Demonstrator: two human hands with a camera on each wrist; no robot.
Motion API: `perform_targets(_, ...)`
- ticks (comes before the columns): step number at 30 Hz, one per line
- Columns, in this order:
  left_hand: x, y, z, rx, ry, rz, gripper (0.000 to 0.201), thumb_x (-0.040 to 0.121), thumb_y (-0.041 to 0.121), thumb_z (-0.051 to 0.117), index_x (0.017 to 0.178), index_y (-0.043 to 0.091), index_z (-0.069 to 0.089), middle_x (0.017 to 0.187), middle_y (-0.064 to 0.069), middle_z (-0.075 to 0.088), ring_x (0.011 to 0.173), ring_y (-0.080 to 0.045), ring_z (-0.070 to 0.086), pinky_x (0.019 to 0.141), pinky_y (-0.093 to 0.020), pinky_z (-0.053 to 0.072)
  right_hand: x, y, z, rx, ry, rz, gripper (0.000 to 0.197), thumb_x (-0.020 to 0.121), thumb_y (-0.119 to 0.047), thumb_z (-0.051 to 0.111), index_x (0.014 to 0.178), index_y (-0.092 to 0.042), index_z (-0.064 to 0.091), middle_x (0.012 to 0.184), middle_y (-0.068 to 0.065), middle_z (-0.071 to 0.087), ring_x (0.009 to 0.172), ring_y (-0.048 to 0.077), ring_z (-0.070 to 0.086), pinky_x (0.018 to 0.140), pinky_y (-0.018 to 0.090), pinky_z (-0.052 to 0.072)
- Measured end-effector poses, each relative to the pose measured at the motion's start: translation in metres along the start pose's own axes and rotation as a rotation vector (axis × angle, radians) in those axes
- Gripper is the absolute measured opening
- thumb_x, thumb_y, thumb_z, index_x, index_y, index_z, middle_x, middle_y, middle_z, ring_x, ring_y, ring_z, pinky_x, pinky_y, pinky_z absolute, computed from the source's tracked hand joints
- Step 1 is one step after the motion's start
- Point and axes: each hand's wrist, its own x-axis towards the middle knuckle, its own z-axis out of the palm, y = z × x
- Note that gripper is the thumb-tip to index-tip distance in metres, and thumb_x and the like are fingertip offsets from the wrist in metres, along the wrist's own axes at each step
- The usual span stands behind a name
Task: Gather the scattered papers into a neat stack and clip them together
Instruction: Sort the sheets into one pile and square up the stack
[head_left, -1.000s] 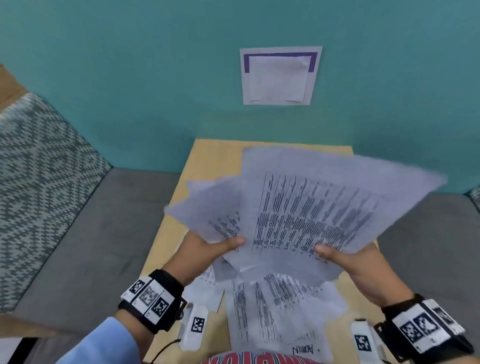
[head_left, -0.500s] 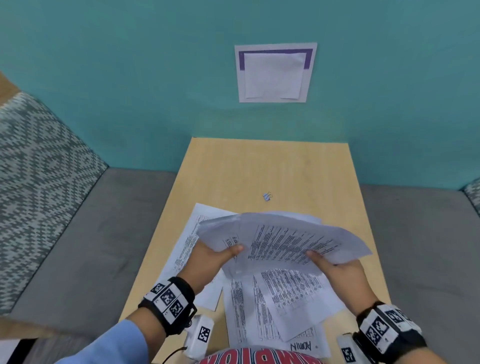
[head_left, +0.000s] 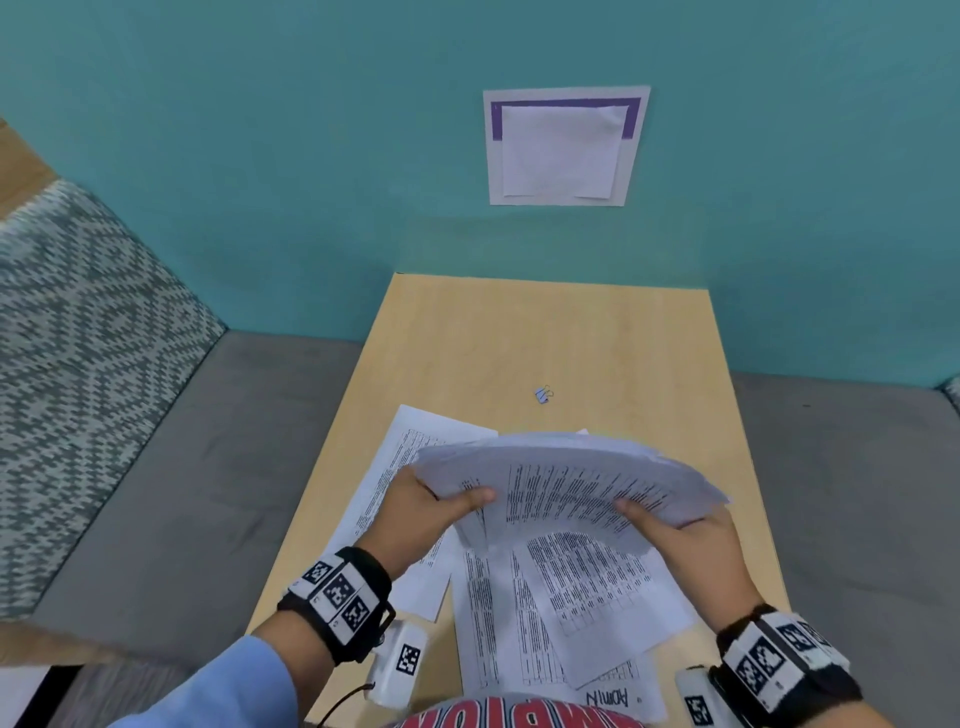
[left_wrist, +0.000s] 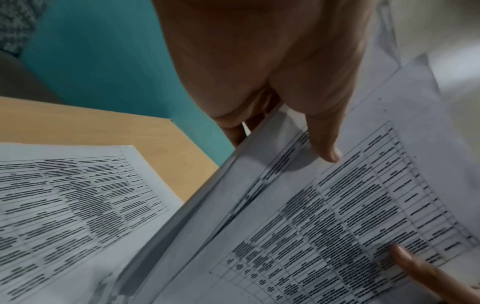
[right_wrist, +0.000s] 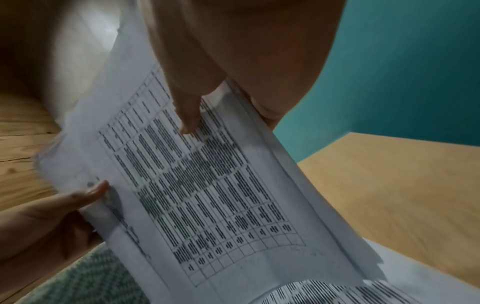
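Above the tabletop (head_left: 545, 332), nearer the person than the clip (head_left: 544, 395), both hands hold a bundle of printed papers (head_left: 566, 478) off the surface. Left hand (head_left: 423, 512) pinches the bundle's left end, thumb on top, fingers (left_wrist: 235, 131) curled under the edge. Right hand (head_left: 685, 535) pinches the right end the same way, thumb on the printed table, other fingers hidden beneath the sheets. Bundle edges uneven, sheets fanned, not squared. More loose sheets (head_left: 561, 597) lie flat on the tabletop below the bundle, overlapping at angles; one sheet (head_left: 410, 457) sits left of the bundle, partly under the left hand. Clip is small and pale, alone on bare wood, well apart from both hands and clear of the papers. Beyond the clip, a teal wall (head_left: 260, 156) with a white sheet (head_left: 563, 148) stuck on it. Grey bench seats flank the tabletop on both sides.
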Motion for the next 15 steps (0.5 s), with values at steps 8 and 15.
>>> perform_targets(8, 0.003, -0.009, 0.004, 0.095, -0.006, -0.002, 0.014, 0.084, 0.008, 0.090, 0.096, 0.010, 0.084, 0.090, 0.003, 0.085, 0.081, -0.008, 0.078, 0.078, -0.023, 0.058, 0.005, 0.012, 0.004, -0.028, 0.043, 0.037, 0.014, 0.085, -0.003, 0.082, 0.090, -0.016, 0.080, 0.085, -0.003, 0.083, 0.091, 0.023, 0.077, 0.069, 0.022, 0.060)
perform_targets(15, 0.003, -0.005, 0.003, 0.092, -0.067, -0.057, 0.042, 0.078, 0.009, 0.095, 0.118, 0.013, 0.079, 0.111, -0.003, 0.084, 0.103, -0.017, 0.080, 0.089, -0.032, 0.064, 0.003, 0.009, 0.005, 0.017, 0.009, 0.040, 0.024, 0.081, 0.000, 0.085, 0.100, -0.014, 0.080, 0.098, 0.006, 0.083, 0.093, 0.021, 0.079, 0.086, 0.037, 0.060)
